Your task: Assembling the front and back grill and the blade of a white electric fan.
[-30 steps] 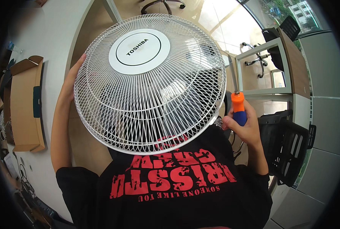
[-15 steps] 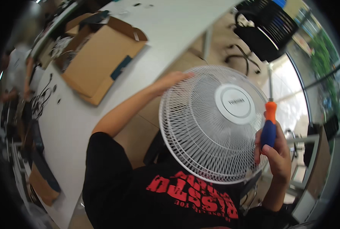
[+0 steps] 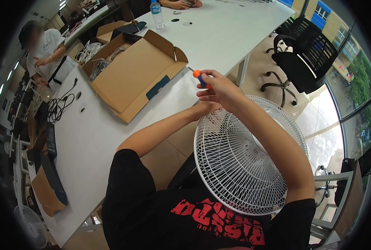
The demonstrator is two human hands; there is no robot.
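Note:
A white fan with a round wire grille rests tilted against my lap. My left hand holds the far-left rim of its grille; most of the fingers are hidden. Over that rim, my right hand grips a screwdriver with an orange and blue handle, its metal shaft pointing up and left, toward the table. The right forearm crosses above the grille and covers part of its round centre.
On the white table left of me lies an open cardboard box with cables. A water bottle and black cable are also there. Another person stands at far left. A black office chair is at far right.
My right hand has carried the screwdriver from the fan's right side across to its far-left rim. The left hand stays at the rim, and the view has shifted.

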